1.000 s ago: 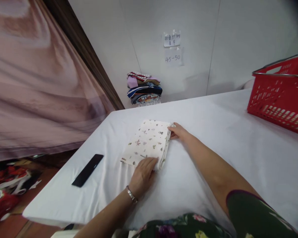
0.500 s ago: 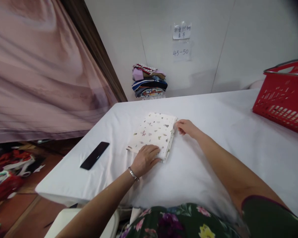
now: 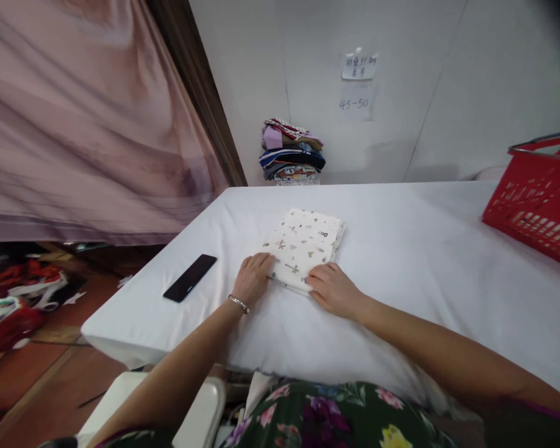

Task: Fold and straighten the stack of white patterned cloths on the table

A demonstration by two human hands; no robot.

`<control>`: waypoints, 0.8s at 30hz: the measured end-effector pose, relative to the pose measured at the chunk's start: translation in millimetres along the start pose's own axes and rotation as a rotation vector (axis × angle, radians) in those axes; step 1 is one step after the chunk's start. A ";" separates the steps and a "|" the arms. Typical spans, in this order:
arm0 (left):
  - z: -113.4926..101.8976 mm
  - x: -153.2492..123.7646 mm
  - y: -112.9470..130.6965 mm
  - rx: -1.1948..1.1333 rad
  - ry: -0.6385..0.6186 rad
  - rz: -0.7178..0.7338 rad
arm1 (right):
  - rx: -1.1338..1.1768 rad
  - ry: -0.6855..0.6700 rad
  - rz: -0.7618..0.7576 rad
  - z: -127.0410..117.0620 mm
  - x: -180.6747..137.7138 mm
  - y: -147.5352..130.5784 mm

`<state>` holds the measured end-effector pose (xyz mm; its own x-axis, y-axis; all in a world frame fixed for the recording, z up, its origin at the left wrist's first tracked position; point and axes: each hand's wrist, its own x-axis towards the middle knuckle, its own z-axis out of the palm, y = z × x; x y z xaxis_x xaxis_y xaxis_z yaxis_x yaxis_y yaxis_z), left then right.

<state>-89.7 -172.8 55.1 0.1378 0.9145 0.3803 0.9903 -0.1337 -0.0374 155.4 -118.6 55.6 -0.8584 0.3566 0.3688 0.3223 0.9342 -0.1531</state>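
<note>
A white cloth (image 3: 303, 239) printed with small plants and figures lies folded into a neat rectangle on the white-covered table (image 3: 401, 249). My left hand (image 3: 253, 278) grips its near left corner, fingers over the top and the thumb out of sight. At the near right corner, my right hand (image 3: 333, 289) has its fingers curled on the top layer, the thumb low at the edge. A black phone (image 3: 190, 278) lies on the table to the left of my left hand.
A red plastic basket (image 3: 536, 205) stands on the table at the right. Behind the far edge rises a stack of folded clothes (image 3: 292, 152). A pink curtain (image 3: 98, 124) hangs at the left, and a white stool (image 3: 200, 410) is below the near edge.
My right hand has come from the cloth's far right side to its near right corner. My left hand has shifted left to the near left corner, and the near edge is now folded under or in.
</note>
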 end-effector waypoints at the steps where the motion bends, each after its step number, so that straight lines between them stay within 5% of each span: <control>1: 0.8 -0.5 -4.8 0.006 0.002 -0.034 | -0.035 0.000 0.011 0.9 1.0 -2.2; 10: -0.4 -6.2 -21.2 -0.004 -0.120 -0.358 | -0.260 0.028 0.002 20.6 11.4 -16.2; 24: 1.2 -11.3 -35.8 -0.074 -0.055 -0.272 | -0.240 0.070 -0.048 28.4 7.5 -11.1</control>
<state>-126.7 -177.9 51.0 -0.1303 0.9395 0.3167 0.9874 0.0940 0.1273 134.0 -126.7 34.0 -0.8477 0.3043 0.4346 0.3749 0.9232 0.0849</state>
